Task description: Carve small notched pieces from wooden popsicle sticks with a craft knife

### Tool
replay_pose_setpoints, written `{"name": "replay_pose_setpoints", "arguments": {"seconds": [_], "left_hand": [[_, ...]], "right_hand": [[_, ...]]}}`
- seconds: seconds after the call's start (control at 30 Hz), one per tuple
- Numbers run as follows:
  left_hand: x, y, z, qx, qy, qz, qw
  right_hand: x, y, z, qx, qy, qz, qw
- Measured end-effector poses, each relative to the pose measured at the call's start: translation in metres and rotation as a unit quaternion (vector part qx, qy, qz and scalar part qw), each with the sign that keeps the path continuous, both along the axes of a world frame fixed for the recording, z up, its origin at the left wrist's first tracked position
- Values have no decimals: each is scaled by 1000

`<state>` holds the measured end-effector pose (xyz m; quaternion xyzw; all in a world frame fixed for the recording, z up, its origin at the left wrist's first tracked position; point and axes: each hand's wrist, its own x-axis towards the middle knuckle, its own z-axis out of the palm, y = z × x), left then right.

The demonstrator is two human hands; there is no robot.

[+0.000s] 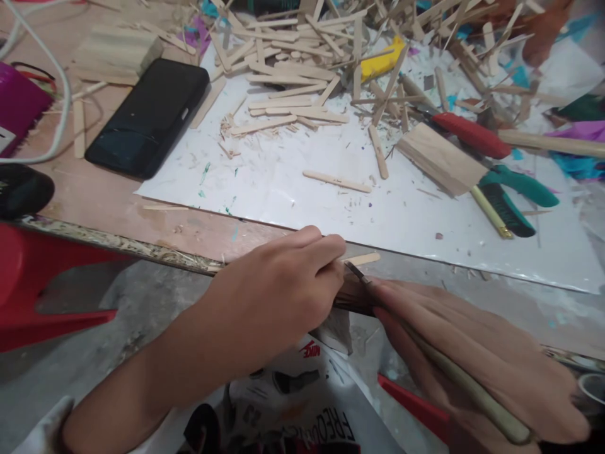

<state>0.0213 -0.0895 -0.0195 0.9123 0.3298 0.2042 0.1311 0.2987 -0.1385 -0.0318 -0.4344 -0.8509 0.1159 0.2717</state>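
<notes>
At the near edge of the tabletop (111,195), a wooden-handled carving knife (458,376) is grasped in the right hand (491,343), its long axis laid from near right to far left, so that its narrow blade is directed toward the curled fingers of the left hand (283,293). Just beyond the blade tip, a pale craft stick (363,259) is seen jutting rightward from beside the left fingers, its long axis running left to right with the right end slightly farther away. The left hand is the nearer to this stick; it appears to be pinched there, though the grip itself is hidden by the knuckles. Blade and stick are thus set at an angle to each other; whether they touch cannot be told. Farther off, on a white sheet (265,183), a single loose craft stick (336,181) is laid crosswise, with a wooden block (442,157) and green-handled pliers (501,208) to its right. At the far side, a heap of craft sticks (297,81) is spread.
</notes>
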Motion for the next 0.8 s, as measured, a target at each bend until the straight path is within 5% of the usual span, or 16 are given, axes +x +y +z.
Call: {"name": "replay_pose_setpoints", "arguments": {"seconds": [0.13, 0.3, 0.57, 0.7, 0.8], "left_hand": [[1, 1, -1, -1, 0, 12, 1000], [1, -1, -3, -7, -2, 18, 1000], [-1, -3, -5, -5, -1, 24, 1000], [0, -3, -6, 0, -5, 20, 1000], [0, -3, -5, -1, -3, 22, 1000]], "right_hand": [[-5, -2, 8, 55, 0, -35, 998], [-15, -18, 23, -8, -40, -119, 992], [2, 6, 2, 19, 19, 1, 1000], [-2, 2, 7, 23, 12, -13, 1000], [-10, -11, 16, 3, -31, -85, 996]]}}
